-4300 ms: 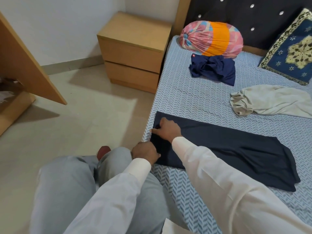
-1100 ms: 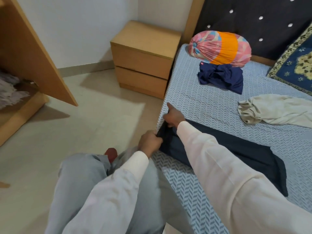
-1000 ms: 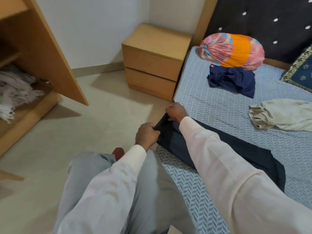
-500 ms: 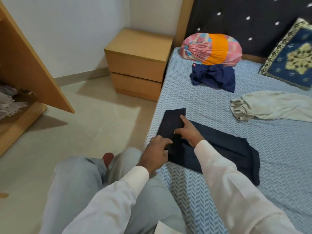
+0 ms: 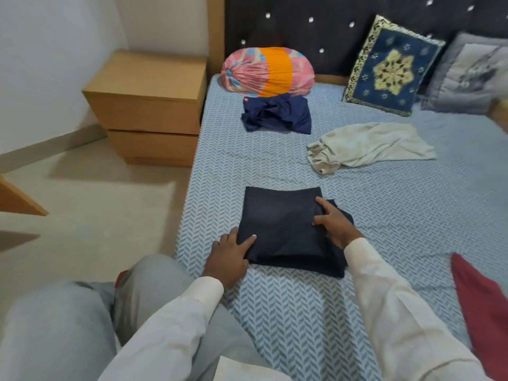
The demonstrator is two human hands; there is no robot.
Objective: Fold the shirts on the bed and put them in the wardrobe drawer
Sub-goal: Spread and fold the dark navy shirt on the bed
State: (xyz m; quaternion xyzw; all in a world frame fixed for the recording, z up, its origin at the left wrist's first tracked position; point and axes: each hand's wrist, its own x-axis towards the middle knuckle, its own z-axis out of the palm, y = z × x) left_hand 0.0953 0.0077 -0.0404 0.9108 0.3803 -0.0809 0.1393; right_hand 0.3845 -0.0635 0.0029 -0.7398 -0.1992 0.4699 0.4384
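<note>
A dark navy shirt lies folded into a compact rectangle near the left edge of the bed. My left hand rests at its near-left corner with fingers laid flat on the cloth. My right hand presses the shirt's right side with spread fingers. A crumpled blue shirt lies further up the bed. A cream shirt lies unfolded to the right of it.
A wooden two-drawer nightstand stands left of the bed. A pink and orange bolster and blue cushion lean at the headboard. A red cloth lies at the right edge. The wardrobe door corner shows at far left.
The long navy strip was lifted at its left end and folded over toward the right into a rectangle. Both hands went from gripping the end to lying flat on the folded shirt.
</note>
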